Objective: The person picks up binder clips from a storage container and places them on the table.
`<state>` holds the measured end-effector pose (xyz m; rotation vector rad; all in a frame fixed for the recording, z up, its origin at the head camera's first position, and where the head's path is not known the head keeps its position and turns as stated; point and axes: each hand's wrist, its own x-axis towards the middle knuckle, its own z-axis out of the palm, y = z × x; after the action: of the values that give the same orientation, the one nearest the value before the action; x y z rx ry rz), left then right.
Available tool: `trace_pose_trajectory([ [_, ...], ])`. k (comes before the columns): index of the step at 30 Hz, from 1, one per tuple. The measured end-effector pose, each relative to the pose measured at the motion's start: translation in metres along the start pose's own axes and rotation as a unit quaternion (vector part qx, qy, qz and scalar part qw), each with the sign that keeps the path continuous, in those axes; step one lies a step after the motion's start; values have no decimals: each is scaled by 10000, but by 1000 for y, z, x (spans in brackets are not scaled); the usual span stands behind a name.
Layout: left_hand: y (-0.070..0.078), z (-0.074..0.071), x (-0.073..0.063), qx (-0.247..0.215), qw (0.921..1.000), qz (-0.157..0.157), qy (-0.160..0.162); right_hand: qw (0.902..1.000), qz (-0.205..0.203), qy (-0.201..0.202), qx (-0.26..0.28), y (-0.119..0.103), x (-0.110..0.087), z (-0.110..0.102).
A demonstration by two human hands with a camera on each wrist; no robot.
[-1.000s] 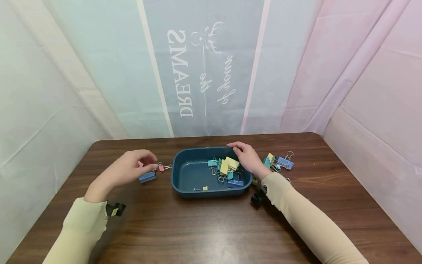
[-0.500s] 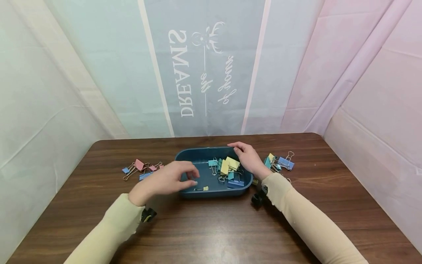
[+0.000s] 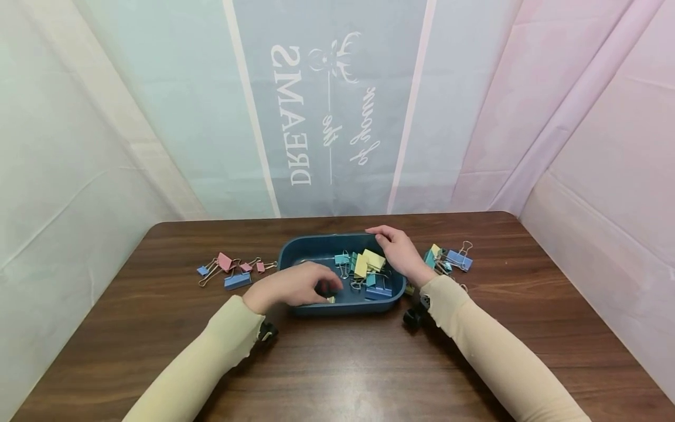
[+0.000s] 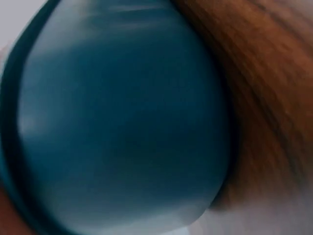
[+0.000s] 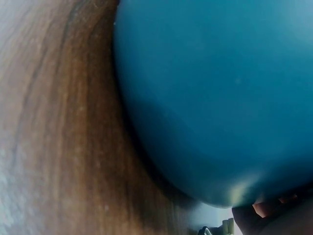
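Observation:
A dark blue tray [image 3: 337, 309] stands on the table with binder clips in its right half, among them yellow clips [image 3: 373, 260], a teal clip [image 3: 341, 259] and a blue clip [image 3: 378, 292]. My left hand [image 3: 297, 283] is over the tray's left part, fingers curved and apart, its tips beside a small yellow binder clip [image 3: 331, 300]. Nothing shows in its grasp; the fingertips are blurred. My right hand [image 3: 399, 253] grips the tray's far right rim, thumb inside and fingers beyond. The left wrist view shows the tray's inside [image 4: 127, 107]; the right wrist view shows its outer wall [image 5: 215, 98].
Left of the tray lie pink clips [image 3: 224, 262], a larger blue clip [image 3: 237, 281] and a small blue clip [image 3: 203, 270]. Right of it, partly behind my right hand, are teal clips [image 3: 431, 258] and a blue clip [image 3: 460, 260]. A curtain [image 3: 337, 176] hangs behind the table.
My left hand has moved right, from the pink and blue clips on the table into the tray beside the small yellow clip. My right hand stays on the rim.

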<state>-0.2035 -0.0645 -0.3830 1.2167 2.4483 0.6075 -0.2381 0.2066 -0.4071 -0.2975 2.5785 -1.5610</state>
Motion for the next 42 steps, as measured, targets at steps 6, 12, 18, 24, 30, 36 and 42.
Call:
trace_pose_trajectory([
  [6,-1,4,11,293,9996,17,-52,10000,42,13,-25,-1,-2,-2],
  [12,1,7,13,436,9989,-97,154,9999,-34,78,-61,2,-3,-2],
  [18,2,8,11,602,9975,-88,366,10000,-3,67,-57,2,-3,-1],
  [24,2,9,10,708,9958,-258,520,10000,-14,51,-56,2,-2,-1],
  [30,4,10,7,909,9931,-539,502,10000,-25,27,4,1,-1,0],
  [36,4,9,7,884,9918,-789,477,10000,-7,24,-42,1,-1,1],
  [42,5,8,6,871,9896,-899,713,10000,-68,37,-41,1,1,0],
])
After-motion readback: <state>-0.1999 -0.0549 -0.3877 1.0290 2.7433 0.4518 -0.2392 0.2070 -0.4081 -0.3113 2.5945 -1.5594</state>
